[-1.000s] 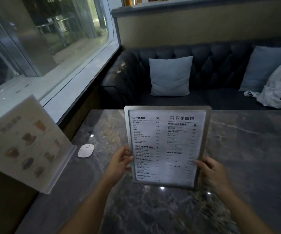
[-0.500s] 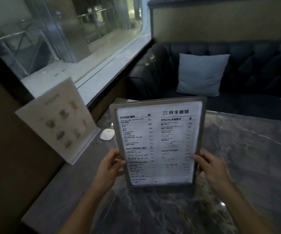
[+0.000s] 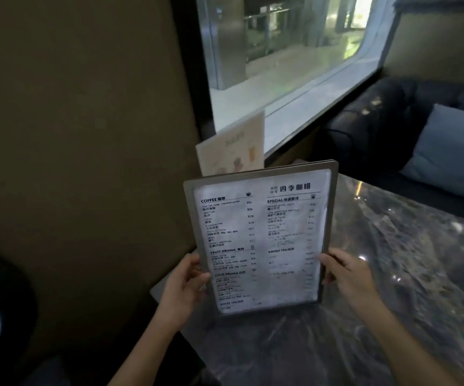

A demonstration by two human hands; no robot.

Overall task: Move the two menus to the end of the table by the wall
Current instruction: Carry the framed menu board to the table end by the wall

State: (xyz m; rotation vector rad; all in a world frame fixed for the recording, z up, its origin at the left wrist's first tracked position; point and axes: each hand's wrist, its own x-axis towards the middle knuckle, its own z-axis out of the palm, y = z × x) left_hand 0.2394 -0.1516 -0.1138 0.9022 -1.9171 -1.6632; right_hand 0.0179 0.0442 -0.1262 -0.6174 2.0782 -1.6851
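Framed menu point(image 3: 261, 235) held upright, frame centre, over worktop point(image 3: 392, 274) left edge.
Left hand point(image 3: 182, 285) & right hand point(image 3: 345, 277) grip its lower sides. 2nd menu point(image 3: 232, 144) behind, mostly hidden, by wall point(image 3: 86, 135); worktop at right bare.

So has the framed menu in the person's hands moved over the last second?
Yes. The framed menu has gone left toward the wall; it now overlaps the picture menu standing at that end.

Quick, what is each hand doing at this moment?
Left hand: closed on the left edge of the framed menu.
Right hand: closed on the right edge of the same menu.
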